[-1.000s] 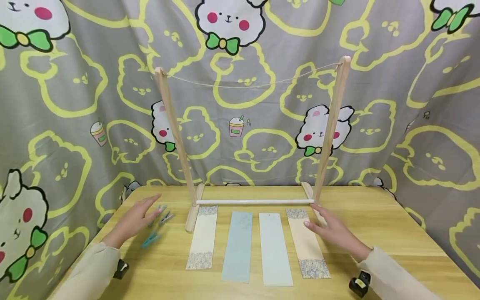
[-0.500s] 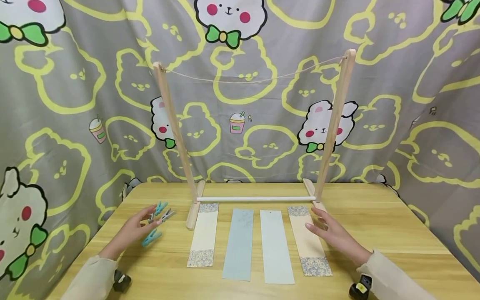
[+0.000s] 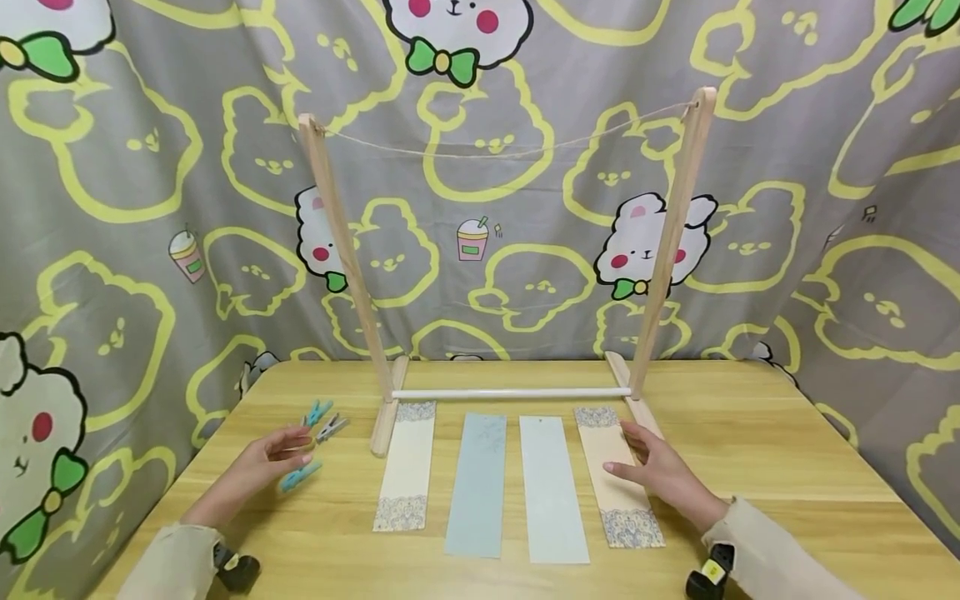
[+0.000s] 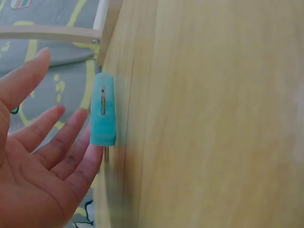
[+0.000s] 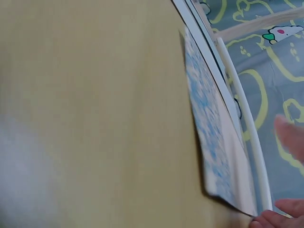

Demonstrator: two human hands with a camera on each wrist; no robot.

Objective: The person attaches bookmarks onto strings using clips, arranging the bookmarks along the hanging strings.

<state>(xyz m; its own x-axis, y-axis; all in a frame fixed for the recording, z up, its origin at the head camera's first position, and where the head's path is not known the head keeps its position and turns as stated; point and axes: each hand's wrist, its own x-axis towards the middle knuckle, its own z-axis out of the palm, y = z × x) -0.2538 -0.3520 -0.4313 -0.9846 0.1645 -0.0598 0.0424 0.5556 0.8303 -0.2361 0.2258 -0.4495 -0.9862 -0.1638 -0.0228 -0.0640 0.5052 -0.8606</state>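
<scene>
In the head view my left hand (image 3: 266, 462) hovers beside several small clothespins at the table's left, its fingers loosely bent and thumb apart. Nearest it is a teal clothespin (image 3: 300, 477). A grey clothespin (image 3: 332, 428) and another teal clothespin (image 3: 318, 412) lie just beyond. The left wrist view shows one teal clothespin (image 4: 102, 111) by the fingertips, with the thumb well away from it. My right hand (image 3: 670, 475) is over the right edge of a peach paper strip (image 3: 609, 467) with lace-patterned ends. Its fingertips seem to touch the strip's edge (image 5: 242, 175), thumb apart.
A wooden frame (image 3: 351, 275) with a sagging string (image 3: 495, 156) and a white bottom rod (image 3: 510, 392) stands behind the strips. Alongside lie a cream lace-ended strip (image 3: 406, 467), a blue strip (image 3: 477, 483) and a pale strip (image 3: 555, 492). A patterned curtain (image 3: 525, 283) hangs behind.
My left hand has come down from above the clothespins, its fingers bending from straight to loosely curved. The right hand has shifted slightly towards me along the peach strip. No clothespin or strip has visibly moved.
</scene>
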